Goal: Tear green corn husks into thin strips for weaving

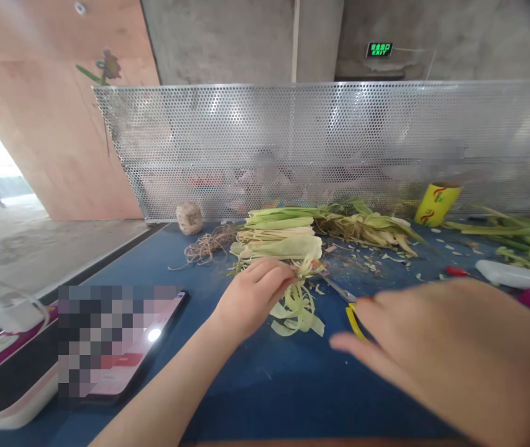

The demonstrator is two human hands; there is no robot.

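My left hand is closed in a pinch on a small bundle of pale green corn husk strips. Their curled ends hang below its fingertips onto the blue table. To the right lie scissors with yellow handles, blades pointing toward the bundle. My right hand, blurred, is at the handles with thumb and fingers apart; whether it touches them is unclear. Just beyond my left hand, flat corn husks are stacked.
Brown twine and a cream-coloured roll lie at back left. A phone rests at left. More husks, a yellow tube and a white tool are at right. A perforated metal screen stands behind the table.
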